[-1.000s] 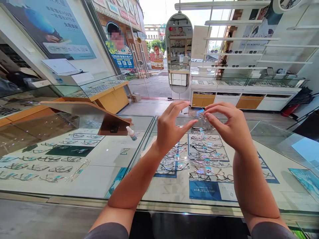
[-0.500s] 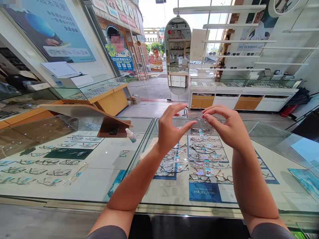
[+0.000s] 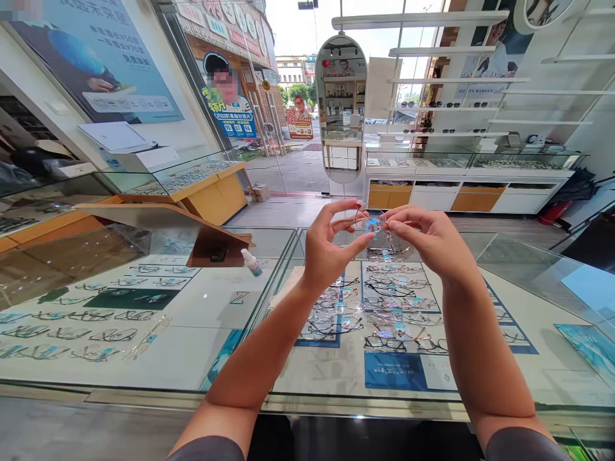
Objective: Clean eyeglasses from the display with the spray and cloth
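A pair of thin-framed eyeglasses (image 3: 371,224) is held up in front of me, above the glass counter. My left hand (image 3: 331,240) is curled round one side of the frame, its fingertips at the rim and its thumb below the lens. With thumb and forefinger, my right hand (image 3: 427,240) pinches the frame near the middle. A bluish reflection shows on the lens between the hands. The far parts of the frame are thin and partly hidden by my fingers. Beneath lie rows of eyeglasses (image 3: 391,290) inside the display counter (image 3: 331,374).
A small white bottle (image 3: 251,262) stands on the counter top at left, beside a brown wooden stand (image 3: 216,246). More eyeglasses (image 3: 115,333) fill the left case. Beyond are a tall oval mirror (image 3: 342,169) and wall shelves (image 3: 459,80) with sunglasses.
The eyeglasses have turned slightly, and a blue glint now shows on the lens. My right hand has shifted a little left, closer to my left hand.
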The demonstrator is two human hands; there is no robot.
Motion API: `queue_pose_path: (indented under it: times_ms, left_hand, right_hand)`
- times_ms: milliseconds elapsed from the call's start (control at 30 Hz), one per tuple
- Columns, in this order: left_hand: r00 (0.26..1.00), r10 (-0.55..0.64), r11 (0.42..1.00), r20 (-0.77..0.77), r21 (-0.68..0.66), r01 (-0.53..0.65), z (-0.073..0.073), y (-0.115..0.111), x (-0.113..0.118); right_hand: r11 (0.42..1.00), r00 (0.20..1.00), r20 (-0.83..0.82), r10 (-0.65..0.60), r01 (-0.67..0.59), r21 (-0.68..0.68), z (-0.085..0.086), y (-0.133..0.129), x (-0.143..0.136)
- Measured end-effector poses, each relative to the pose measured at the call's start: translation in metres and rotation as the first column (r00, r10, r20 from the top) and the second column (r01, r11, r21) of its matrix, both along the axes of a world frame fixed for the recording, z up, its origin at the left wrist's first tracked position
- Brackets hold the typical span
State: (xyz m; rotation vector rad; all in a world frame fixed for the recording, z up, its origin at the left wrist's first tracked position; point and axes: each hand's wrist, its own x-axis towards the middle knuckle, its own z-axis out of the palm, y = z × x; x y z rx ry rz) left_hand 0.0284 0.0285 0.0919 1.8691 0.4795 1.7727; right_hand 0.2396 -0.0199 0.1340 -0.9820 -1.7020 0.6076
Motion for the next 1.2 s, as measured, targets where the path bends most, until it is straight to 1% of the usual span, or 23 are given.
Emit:
queue_pose_path:
  times_ms: [100, 233, 400, 567, 833, 1000, 1100, 1200]
  left_hand:
    - [1.0, -0.027, 1.0, 0.005, -0.004, 0.027, 0.001, 0.0, -0.001]
    - [0.998, -0.058, 0.998, -0.004, -0.024, 0.058, 0.002, 0.0, -0.002]
    - [0.996, -0.091, 0.994, 0.004, -0.051, 0.091, 0.001, 0.002, -0.003]
    - [0.992, -0.124, 0.989, 0.01, -0.082, 0.124, 0.0, 0.003, -0.003]
    - [0.991, -0.134, 0.99, 0.018, -0.042, 0.134, -0.002, 0.005, -0.001]
    - [0.989, -0.149, 0.986, -0.003, -0.08, 0.149, -0.001, 0.006, -0.001]
    - [0.993, -0.113, 0.989, -0.043, -0.1, 0.109, -0.001, 0.008, -0.003]
    - [0.994, -0.023, 0.995, -0.102, -0.096, 0.013, -0.001, 0.008, -0.004]
  right_hand:
    - [0.997, 0.998, -0.039, 0.042, -0.044, -0.07, 0.0, 0.0, 0.001]
    - [0.976, 0.99, -0.112, 0.089, -0.109, -0.187, 0.002, 0.0, 0.001]
    - [0.964, 0.988, -0.132, 0.078, -0.109, -0.242, -0.001, 0.002, 0.004]
    - [0.963, 0.987, -0.145, 0.072, -0.107, -0.249, -0.003, 0.004, 0.005]
    - [0.973, 0.989, -0.128, 0.067, -0.094, -0.213, -0.003, 0.004, 0.003]
    - [0.975, 0.989, -0.141, 0.038, -0.068, -0.213, -0.005, 0.007, 0.001]
    - [0.975, 0.988, -0.154, 0.029, -0.062, -0.213, -0.007, 0.01, 0.0]
    - [0.975, 0.988, -0.153, 0.03, -0.063, -0.214, -0.008, 0.013, 0.0]
